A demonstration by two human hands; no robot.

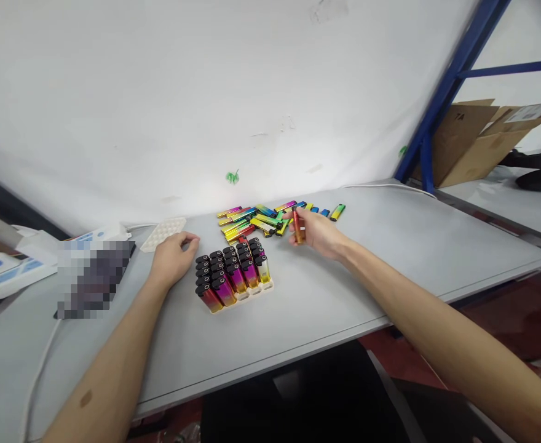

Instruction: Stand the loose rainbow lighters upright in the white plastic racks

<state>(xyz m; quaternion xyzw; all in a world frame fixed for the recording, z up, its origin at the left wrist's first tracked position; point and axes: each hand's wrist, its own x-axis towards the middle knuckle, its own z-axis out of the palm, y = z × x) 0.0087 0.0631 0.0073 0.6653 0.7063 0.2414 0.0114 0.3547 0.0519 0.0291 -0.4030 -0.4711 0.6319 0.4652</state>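
My right hand point(319, 232) is closed round a red-orange lighter point(297, 226), held upright just beside a loose pile of colourful lighters point(247, 221). Resting on the table left of the filled tray, my left hand point(173, 255) holds nothing, its thumb apart from the fingers. Between the hands stands a cream tray point(243, 296) packed with rows of upright lighters point(233, 271) with black tops and shiny red, purple and yellow bodies. Some slots along the tray's near edge hold no lighter. One green-yellow lighter point(337, 212) lies apart at the pile's right.
A second white slotted tray point(163, 234) lies behind my left hand. Further left are a pixelated dark object point(98, 277) and white-and-blue boxes point(16, 271) with a cable. The wall point(270, 111) bounds the back; a blue frame point(441, 104) and cardboard boxes point(477, 141) stand right.
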